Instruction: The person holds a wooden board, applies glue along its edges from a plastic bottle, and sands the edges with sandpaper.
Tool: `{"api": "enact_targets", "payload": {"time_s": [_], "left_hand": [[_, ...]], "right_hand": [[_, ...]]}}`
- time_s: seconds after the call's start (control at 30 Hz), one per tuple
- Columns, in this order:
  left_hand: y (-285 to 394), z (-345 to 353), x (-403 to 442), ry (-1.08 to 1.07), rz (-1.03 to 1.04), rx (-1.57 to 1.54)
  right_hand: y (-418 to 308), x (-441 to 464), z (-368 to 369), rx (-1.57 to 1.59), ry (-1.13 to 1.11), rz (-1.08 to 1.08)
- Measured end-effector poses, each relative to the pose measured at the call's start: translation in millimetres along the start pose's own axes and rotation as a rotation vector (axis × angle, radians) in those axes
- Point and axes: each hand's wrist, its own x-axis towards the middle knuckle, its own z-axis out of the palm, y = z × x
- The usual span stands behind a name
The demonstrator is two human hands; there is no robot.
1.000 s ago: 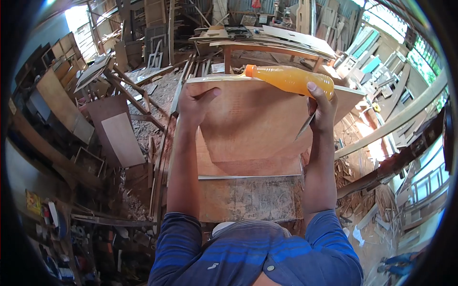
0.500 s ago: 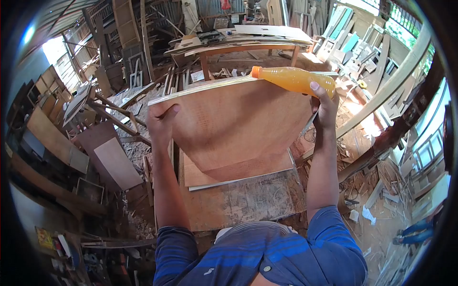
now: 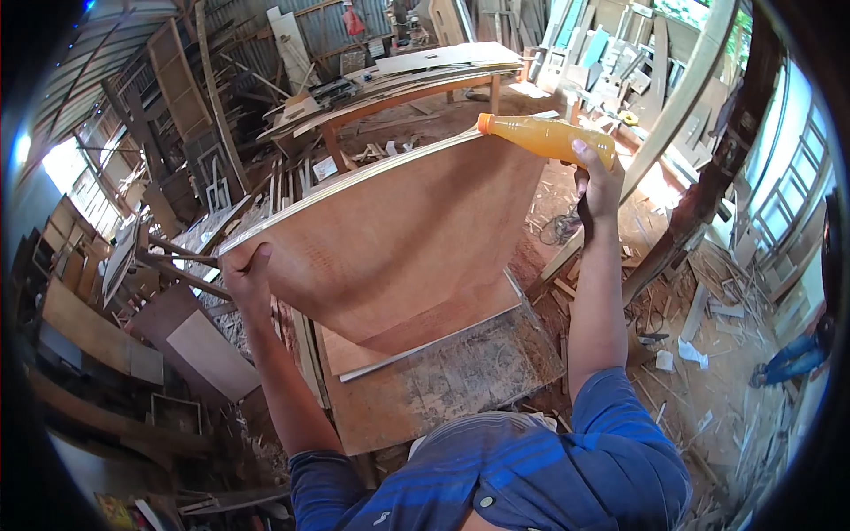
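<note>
My left hand grips the near-left corner of a brown plywood sheet, its thumb on the face towards me. The sheet is tilted up, its pale layered edge facing away and upward. In my right hand is a plastic bottle of yellow-orange liquid, lying on its side with the orange cap pointing left. The cap end is close to the sheet's upper right edge; whether they touch I cannot tell. Under the sheet, another plywood sheet lies on a worn wooden bench.
A long table stacked with boards stands ahead. Wooden posts slant up on the right. Scraps and shavings litter the floor. Panels lean at the left. Part of another person's leg shows at the far right.
The sheet's left side and my left hand have dropped lower and left in view, leaving the sheet more slanted. My right hand and the bottle have shifted slightly left and up. The view has turned.
</note>
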Motion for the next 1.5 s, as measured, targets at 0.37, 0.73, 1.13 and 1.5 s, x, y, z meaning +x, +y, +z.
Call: {"api": "enact_targets", "payload": {"time_s": [0.37, 0.73, 1.13, 1.5], "left_hand": [[3.3, 4.4, -3.5, -0.011, -0.038, -0.085], [-11.7, -5.8, -2.9, 0.010, -0.062, -0.007], [27.4, 20.0, -7.6, 0.079, -0.018, -0.066], [8.7, 7.7, -6.1, 0.067, -0.103, -0.025]], "right_hand": [[13.2, 31.2, -55.1, -0.040, 0.155, -0.059], [12.5, 59.2, -84.5, -0.047, 0.217, -0.107], [17.7, 74.9, -106.6, -0.041, 0.164, -0.141], [51.9, 72.5, -145.9, -0.153, 0.033, -0.089]]}}
